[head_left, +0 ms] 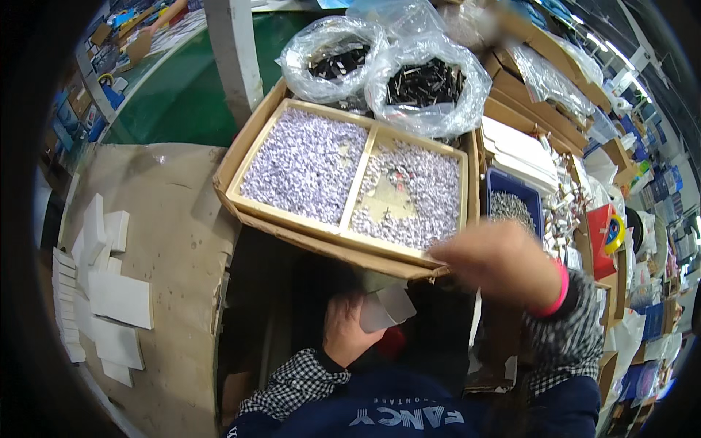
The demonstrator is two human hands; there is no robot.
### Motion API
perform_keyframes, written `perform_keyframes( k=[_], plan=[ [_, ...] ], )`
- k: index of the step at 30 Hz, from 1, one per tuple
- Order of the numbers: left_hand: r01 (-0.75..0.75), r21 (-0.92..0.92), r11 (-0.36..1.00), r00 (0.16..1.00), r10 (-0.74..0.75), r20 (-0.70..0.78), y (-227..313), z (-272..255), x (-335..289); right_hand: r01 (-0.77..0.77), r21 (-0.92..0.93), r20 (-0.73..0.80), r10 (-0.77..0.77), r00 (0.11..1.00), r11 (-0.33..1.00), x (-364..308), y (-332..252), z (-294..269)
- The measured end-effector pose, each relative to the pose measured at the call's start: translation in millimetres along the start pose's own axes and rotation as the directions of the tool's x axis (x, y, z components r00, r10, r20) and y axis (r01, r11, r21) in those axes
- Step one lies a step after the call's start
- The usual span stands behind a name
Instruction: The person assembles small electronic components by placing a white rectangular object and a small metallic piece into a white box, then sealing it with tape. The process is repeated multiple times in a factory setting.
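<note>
My left hand (343,332) is closed around a small whitish box-like piece (385,309), held low in front of my body, below the tray. My right hand (504,264) is smeared by motion over the lower right corner of a pale wooden tray (358,175). Its fingers are too blurred to show whether they grip anything. The tray has two compartments with many tiny lilac-white pieces (301,162); in the right one, part of the bottom shows. A cardboard box (328,252) surrounds the tray.
Behind the tray stand two clear plastic bags (332,87) (475,80) of dark small parts. A blue bin (491,179) of small metal parts is at right, near white boxes (518,157). White box pieces (120,299) lie on the brown board (179,292) at left.
</note>
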State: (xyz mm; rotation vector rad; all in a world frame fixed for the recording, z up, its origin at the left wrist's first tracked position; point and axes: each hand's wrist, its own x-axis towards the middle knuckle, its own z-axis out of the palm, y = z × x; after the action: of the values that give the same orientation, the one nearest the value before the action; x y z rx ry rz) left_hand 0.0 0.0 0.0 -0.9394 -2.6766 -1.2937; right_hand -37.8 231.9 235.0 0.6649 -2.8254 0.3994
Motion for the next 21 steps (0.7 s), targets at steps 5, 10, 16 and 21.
perform_keyframes(
  k=[5,10,16,21],
  plan=[
    [0.046,-0.009,0.999,0.998,-0.045,0.041,-16.5,-4.6,2.9,-0.104,-0.135,-0.214,0.074,0.974,0.985,79.6,85.6,-9.0],
    [0.008,-0.121,0.993,1.0,-0.007,0.01,-17.7,-10.0,8.9,-0.009,-0.413,-0.057,-0.016,0.998,0.911,131.9,147.0,9.7],
    [0.019,-0.179,0.984,1.0,-0.016,0.022,-17.6,-15.0,14.0,0.274,-0.51,0.275,-0.148,0.95,0.815,167.1,168.0,32.9],
    [-0.011,-0.179,0.984,1.0,0.015,0.021,-23.0,-18.4,14.2,0.045,-0.297,0.166,0.006,0.986,0.954,174.9,144.7,7.5]
  ],
)
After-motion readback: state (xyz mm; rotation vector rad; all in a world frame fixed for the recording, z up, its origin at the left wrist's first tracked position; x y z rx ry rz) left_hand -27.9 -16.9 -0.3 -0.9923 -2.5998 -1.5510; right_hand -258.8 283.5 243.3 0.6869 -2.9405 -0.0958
